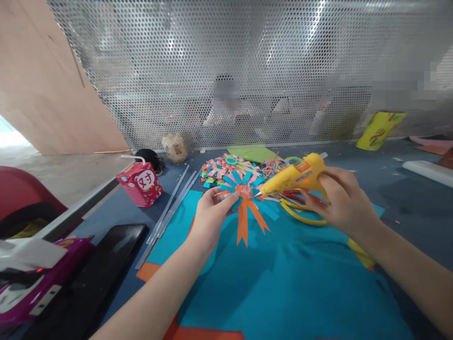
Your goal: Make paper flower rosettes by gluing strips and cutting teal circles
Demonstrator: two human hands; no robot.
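Perforated metal sheeting point(247, 47) backs the dark-blue table point(396, 189). The left hand point(212, 205) pinches an orange-tailed paper rosette point(244, 191); the right hand point(339, 196) grips a yellow hot-glue gun point(295, 177), its nozzle point(259, 193) near the rosette's centre.

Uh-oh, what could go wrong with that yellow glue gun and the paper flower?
The glue gun in the right hand points its nozzle close to the left hand, so a finger might get burned if it's hot. Glue could drip onto the blue paper underneath. And the thin strips of the paper flower might bend or tear if squeezed too hard.
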